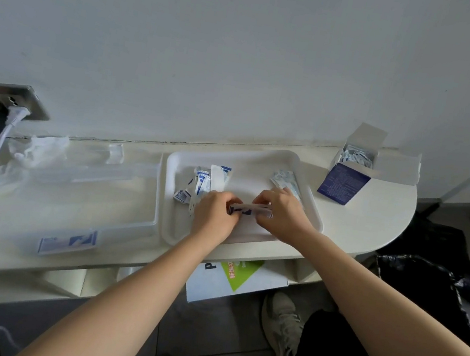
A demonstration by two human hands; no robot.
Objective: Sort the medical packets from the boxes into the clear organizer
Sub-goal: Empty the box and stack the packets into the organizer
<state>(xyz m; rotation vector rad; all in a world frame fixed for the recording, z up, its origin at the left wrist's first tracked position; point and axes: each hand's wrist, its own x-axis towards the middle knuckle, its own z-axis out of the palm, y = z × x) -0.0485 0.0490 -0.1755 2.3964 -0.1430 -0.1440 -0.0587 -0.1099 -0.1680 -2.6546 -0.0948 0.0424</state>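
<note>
While the left hand [215, 214] and right hand [280, 212] pinch one slim white box [250, 211], blue-marked, over the white tray [305, 170], two packet heaps [199, 184] lie there. One open blue box [344, 179] stands far right, and one clear organizer [121, 190] sits left.

white tray [305, 170], blue box [342, 184]

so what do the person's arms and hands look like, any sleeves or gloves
No sleeves or gloves. The left forearm and right forearm are bare as far up as the frame shows, with no watch or band at either wrist. The left grip and right grip are ungloved hands, with no rings that I can see. No cables or markings.
</note>
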